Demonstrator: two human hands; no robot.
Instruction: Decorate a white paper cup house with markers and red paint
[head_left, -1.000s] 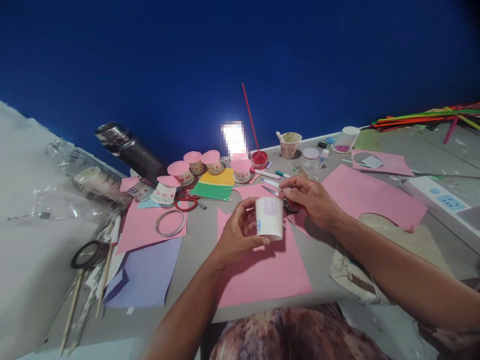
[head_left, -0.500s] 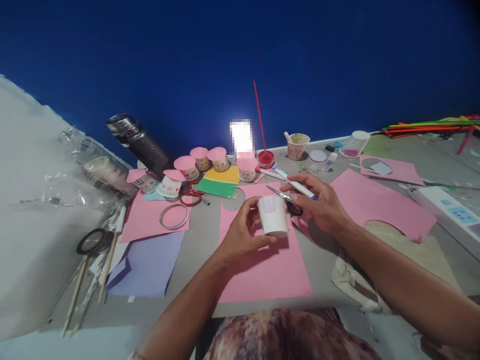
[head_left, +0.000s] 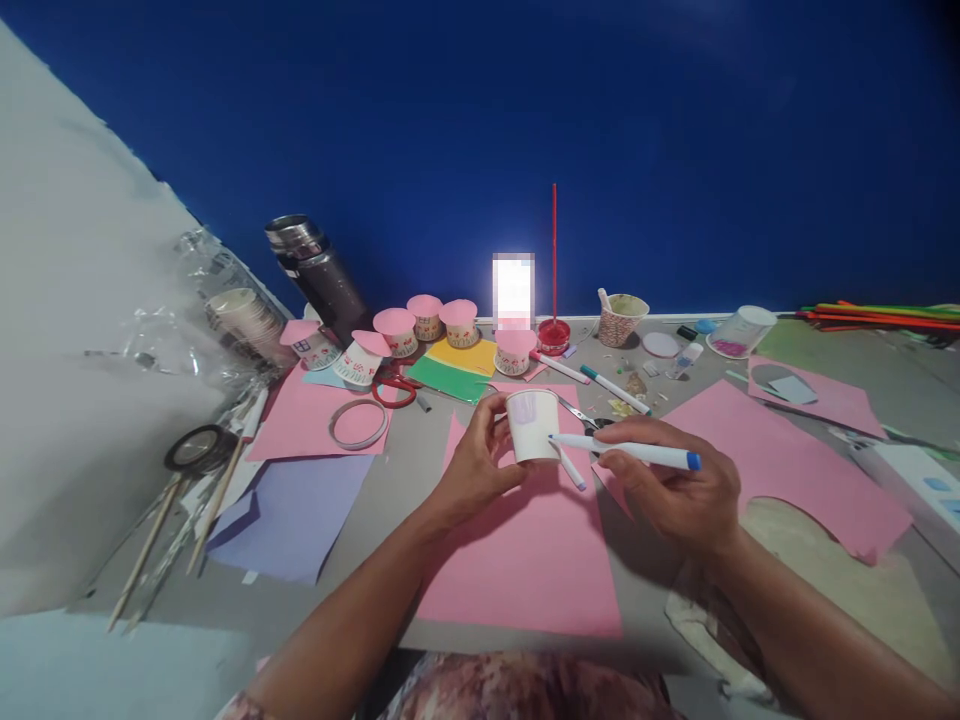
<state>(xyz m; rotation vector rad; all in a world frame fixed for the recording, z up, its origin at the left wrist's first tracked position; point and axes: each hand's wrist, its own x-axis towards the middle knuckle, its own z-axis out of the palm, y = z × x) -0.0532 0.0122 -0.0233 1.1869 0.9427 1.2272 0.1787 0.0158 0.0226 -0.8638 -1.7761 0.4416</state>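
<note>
My left hand [head_left: 480,455] is wrapped round a white paper cup [head_left: 536,435] tilted above a pink sheet [head_left: 517,570]. A pale purple drawn patch shows near the cup's rim. In my right hand [head_left: 679,490] is a white marker [head_left: 645,450] with a blue end, its tip at the cup's right side; whether it touches cannot be told. Just beneath the cup shows a second marker [head_left: 574,472]. Partly hidden behind the cup and right hand are dark-handled scissors [head_left: 592,423].
Several decorated cups [head_left: 395,335] with pink paper tops stand at the back left, near a dark flask [head_left: 322,270]. A tape roll [head_left: 358,425] and red-handled scissors [head_left: 397,387] lie left. Cut pink paper [head_left: 810,460] and a power strip [head_left: 915,480] are right.
My right hand has moved down and turned the marker nearly level, bringing its tip to the cup. My left hand keeps hold of the cup. The camera view has shifted slightly.
</note>
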